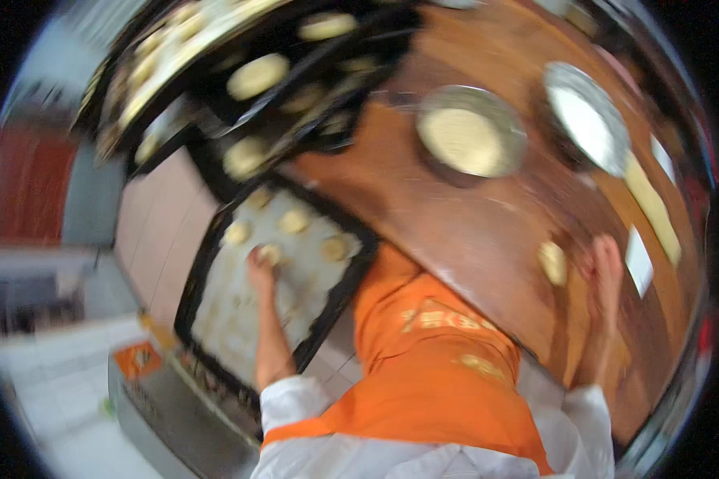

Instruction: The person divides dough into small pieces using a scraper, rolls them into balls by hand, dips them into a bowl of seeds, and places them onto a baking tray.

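Note:
At the left, my left hand (258,273) reaches over a dark baking tray (337,302) lined with pale paper. Its fingers are closed on a small round dough piece (271,255) at the tray's surface. Several other dough rounds (294,221) lie close by on the paper. On the wooden table at the right, my right hand (605,271) is stretched out, slightly blurred, with nothing visible in it. A small oval dough piece (552,263) lies just left of it. A white flat piece (638,262), perhaps a scraper, is on its right.
A metal bowl (473,132) of pale yellow, grainy filling stands on the table (455,231). Beyond it are a round pan (587,118) of white powder and a long dough strip (652,209). Stacked dark trays (295,120) with dough rounds rise at the far left.

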`<state>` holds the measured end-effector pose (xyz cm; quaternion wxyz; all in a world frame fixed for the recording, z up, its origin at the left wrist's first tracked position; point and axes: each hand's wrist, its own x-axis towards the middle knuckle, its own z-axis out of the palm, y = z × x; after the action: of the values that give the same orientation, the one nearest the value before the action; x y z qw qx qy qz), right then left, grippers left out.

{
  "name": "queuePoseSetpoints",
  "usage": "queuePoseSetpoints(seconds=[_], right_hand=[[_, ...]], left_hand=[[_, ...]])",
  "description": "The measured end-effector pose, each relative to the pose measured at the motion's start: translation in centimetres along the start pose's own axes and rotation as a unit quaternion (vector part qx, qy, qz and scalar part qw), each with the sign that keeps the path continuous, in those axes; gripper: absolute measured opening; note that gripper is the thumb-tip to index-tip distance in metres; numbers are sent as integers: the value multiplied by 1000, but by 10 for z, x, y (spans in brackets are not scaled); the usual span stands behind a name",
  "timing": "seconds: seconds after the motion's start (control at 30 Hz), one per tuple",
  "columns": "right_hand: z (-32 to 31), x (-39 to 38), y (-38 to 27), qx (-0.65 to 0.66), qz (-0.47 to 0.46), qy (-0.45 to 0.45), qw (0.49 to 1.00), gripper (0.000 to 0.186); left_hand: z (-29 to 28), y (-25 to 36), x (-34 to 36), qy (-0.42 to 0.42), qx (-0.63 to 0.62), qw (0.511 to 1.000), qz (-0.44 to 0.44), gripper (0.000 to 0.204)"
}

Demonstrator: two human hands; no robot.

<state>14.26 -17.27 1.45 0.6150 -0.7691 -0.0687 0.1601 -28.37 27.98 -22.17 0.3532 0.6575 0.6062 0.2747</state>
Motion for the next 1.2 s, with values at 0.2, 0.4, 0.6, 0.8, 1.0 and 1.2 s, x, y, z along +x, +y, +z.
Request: queuePoseSetpoints(seconds=[0.2, 0.4, 0.6, 0.8, 1.0, 1.2], right_hand=[[-12, -12, 19, -346, -92, -96, 929, 39], [23, -31, 32, -470, -277, -65, 836, 47], [61, -64, -21, -145, -74, -233, 959, 42], [92, -82, -25, -58, -200, -326, 922, 65], [106, -65, -13, 61, -174, -263, 947, 67], [114, -77, -23, 95, -190, -192, 958, 63]], left_hand=[[-11, 35, -21, 112, 136, 982, 70, 39], [51, 198, -121, 10, -140, 961, 240, 29], [112, 334, -239, -338, -386, 836, 196, 30], [129, 355, -258, -358, -412, 827, 130, 30], [116, 351, -270, -331, -341, 794, 380, 39], [122, 330, -291, -449, -478, 744, 131, 56]])
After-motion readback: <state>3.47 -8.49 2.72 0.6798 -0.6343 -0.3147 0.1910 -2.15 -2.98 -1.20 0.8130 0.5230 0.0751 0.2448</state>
